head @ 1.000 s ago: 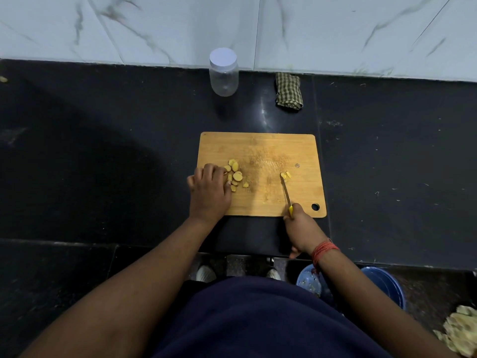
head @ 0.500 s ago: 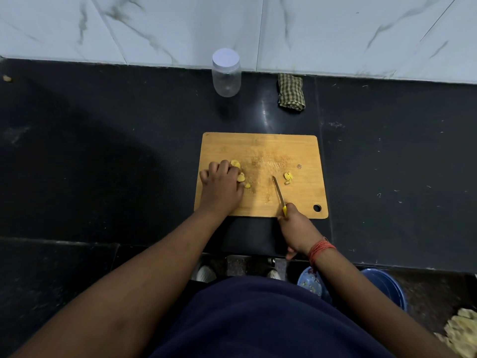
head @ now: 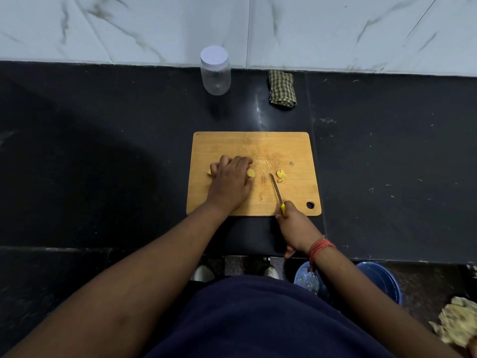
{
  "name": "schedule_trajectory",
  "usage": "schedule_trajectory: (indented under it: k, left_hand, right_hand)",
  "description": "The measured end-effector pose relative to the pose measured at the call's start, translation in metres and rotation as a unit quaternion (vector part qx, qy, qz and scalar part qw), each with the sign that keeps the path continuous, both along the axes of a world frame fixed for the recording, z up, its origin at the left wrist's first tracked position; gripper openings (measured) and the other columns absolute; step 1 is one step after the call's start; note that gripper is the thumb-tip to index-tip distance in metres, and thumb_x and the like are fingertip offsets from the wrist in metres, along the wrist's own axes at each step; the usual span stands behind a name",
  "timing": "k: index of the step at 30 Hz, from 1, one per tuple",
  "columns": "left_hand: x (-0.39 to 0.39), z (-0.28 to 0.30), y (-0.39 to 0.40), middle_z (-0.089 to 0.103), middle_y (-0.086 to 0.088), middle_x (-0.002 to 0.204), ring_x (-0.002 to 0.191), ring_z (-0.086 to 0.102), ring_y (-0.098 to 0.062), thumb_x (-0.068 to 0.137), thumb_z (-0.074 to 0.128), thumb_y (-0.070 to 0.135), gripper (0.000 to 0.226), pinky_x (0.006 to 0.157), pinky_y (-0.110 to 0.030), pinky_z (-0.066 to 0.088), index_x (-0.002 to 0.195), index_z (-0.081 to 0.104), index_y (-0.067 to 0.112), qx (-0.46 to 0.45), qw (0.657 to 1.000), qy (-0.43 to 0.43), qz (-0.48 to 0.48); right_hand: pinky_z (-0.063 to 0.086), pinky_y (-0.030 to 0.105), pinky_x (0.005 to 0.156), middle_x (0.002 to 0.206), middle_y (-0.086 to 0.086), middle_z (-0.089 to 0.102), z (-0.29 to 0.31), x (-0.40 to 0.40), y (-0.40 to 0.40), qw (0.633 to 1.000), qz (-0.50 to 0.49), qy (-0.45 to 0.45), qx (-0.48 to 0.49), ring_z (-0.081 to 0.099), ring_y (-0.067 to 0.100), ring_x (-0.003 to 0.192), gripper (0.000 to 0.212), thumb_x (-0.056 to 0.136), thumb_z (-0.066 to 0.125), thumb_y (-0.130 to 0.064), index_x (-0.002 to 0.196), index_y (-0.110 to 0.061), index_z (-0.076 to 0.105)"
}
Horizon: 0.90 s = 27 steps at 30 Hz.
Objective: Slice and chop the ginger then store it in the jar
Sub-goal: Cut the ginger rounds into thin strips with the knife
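Black stone table point(head: 103, 151), scattered pale specks on its right part. Folded green checked cloth point(head: 281, 88) at the back edge, against the white marble-veined wall point(head: 335, 27). Below the front edge: blue bucket point(head: 379, 280), blue perforated bowl point(head: 305, 276), pale peelings point(head: 458, 324) far right.

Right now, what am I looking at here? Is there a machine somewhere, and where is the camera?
No machine: a person works with bare hands, and the camera sits on their head, looking down. On the black counter lies a wooden cutting board. The left hand covers a heap of ginger slices, fingers curled over them. The right hand grips a knife with a yellow handle, its blade beside some chopped ginger. Behind the board stand a lidded clear jar, apparently empty, and a folded checked cloth.
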<state>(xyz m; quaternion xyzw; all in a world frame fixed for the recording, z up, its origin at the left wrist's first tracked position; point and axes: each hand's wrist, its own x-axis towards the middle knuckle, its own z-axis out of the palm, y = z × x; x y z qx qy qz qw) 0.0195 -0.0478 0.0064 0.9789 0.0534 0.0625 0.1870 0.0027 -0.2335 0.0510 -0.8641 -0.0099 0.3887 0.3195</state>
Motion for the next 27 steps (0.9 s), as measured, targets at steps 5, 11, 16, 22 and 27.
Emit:
schedule_trajectory:
  k: [5, 11, 16, 22, 27]
  left_hand:
    - [-0.001, -0.004, 0.005, 0.059, 0.005, 0.13, 0.114, 0.043, -0.019, 0.088, 0.058, 0.025, 0.041, 0.087, -0.033, 0.023, 0.129, 0.056, 0.023, 0.001, 1.0, -0.005, -0.011]
    - [-0.022, -0.012, 0.031, 0.055, -0.001, 0.12, 0.111, 0.046, -0.023, 0.088, 0.061, 0.024, 0.031, 0.092, -0.042, 0.034, 0.118, 0.059, 0.019, 0.001, 0.994, -0.04, 0.097]
    - [-0.036, -0.017, 0.05, 0.052, -0.002, 0.119, 0.111, 0.044, -0.022, 0.092, 0.059, 0.028, 0.029, 0.094, -0.044, 0.035, 0.119, 0.059, 0.018, -0.002, 0.989, -0.029, 0.147]
    - [-0.039, -0.015, 0.058, 0.053, -0.002, 0.121, 0.114, 0.044, -0.022, 0.092, 0.058, 0.029, 0.03, 0.095, -0.044, 0.034, 0.121, 0.059, 0.019, -0.009, 0.985, -0.022, 0.173]
    - [-0.036, -0.014, 0.065, 0.053, -0.001, 0.124, 0.117, 0.043, -0.022, 0.093, 0.058, 0.034, 0.036, 0.097, -0.043, 0.034, 0.126, 0.059, 0.021, -0.007, 0.983, 0.012, 0.182]
  right_hand:
    - [0.049, 0.033, 0.035, 0.085, 0.02, 0.056, 0.001, 0.002, -0.002, 1.0, 0.0, -0.001, 0.004, 0.059, 0.03, 0.037, 0.007, 0.104, 0.031, -0.02, 0.109, -0.017, 0.035]
    - [0.052, 0.035, 0.037, 0.087, 0.018, 0.057, 0.002, 0.008, 0.005, 1.0, 0.007, -0.006, 0.009, 0.059, 0.031, 0.039, 0.009, 0.103, 0.032, -0.019, 0.109, -0.016, 0.038]
    - [0.053, 0.037, 0.038, 0.088, 0.02, 0.057, 0.001, 0.013, 0.019, 0.999, 0.033, -0.01, 0.005, 0.059, 0.033, 0.04, 0.012, 0.102, 0.031, -0.019, 0.11, -0.013, 0.038]
    - [0.047, 0.03, 0.036, 0.086, 0.021, 0.059, 0.001, 0.017, 0.033, 0.998, 0.057, -0.013, 0.008, 0.059, 0.031, 0.038, 0.01, 0.103, 0.032, -0.019, 0.107, -0.012, 0.038]
    - [0.048, 0.03, 0.036, 0.089, 0.02, 0.058, 0.0, 0.019, 0.038, 0.998, 0.063, -0.011, 0.005, 0.059, 0.031, 0.039, 0.01, 0.103, 0.032, -0.019, 0.107, -0.013, 0.039]
